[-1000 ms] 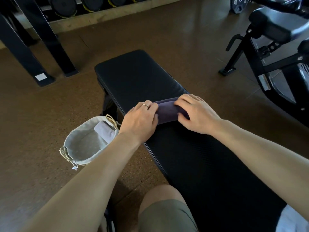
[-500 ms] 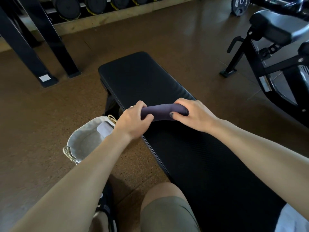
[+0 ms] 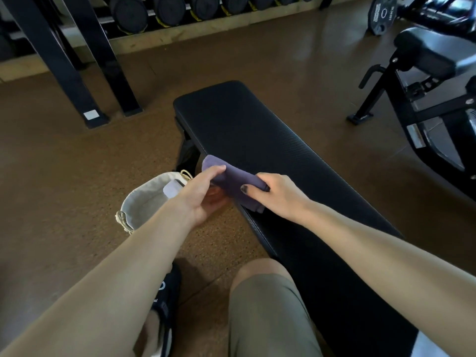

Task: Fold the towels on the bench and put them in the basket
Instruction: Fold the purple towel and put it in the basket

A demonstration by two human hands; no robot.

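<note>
The folded purple towel (image 3: 233, 180) is held up at the near left edge of the black padded surface (image 3: 257, 135), its far end sticking out beyond the left hand's fingers (image 3: 215, 171) and its near end hanging down below the right hand's fingers (image 3: 248, 190). The left hand (image 3: 203, 194) grasps the towel's far part, thumb over the top and the other fingers curled underneath. The right hand (image 3: 279, 195) grasps the near part, thumb with a dark-painted nail pressed on the top face, the remaining fingers wrapped round the far side and hidden there. Whether the towel's lower fold touches the surface cannot be told.

Just to the left of the left hand's fingers, and lower, a pale cloth basket (image 3: 144, 202) with a rope trim stands on the brown floor (image 3: 64, 176) close against the surface's side. Inside it, near the left wrist, lies a folded light towel (image 3: 172, 189).

On the near side of the fingers, a knee in olive shorts (image 3: 268, 305) and a black shoe (image 3: 167, 295) show. Well beyond the fingers stand black rack legs (image 3: 64, 68) and a row of dumbbells (image 3: 164, 9); far off to the right of the right hand's fingers is a black exercise machine (image 3: 425, 81) with a weight plate (image 3: 382, 15) behind it.
</note>
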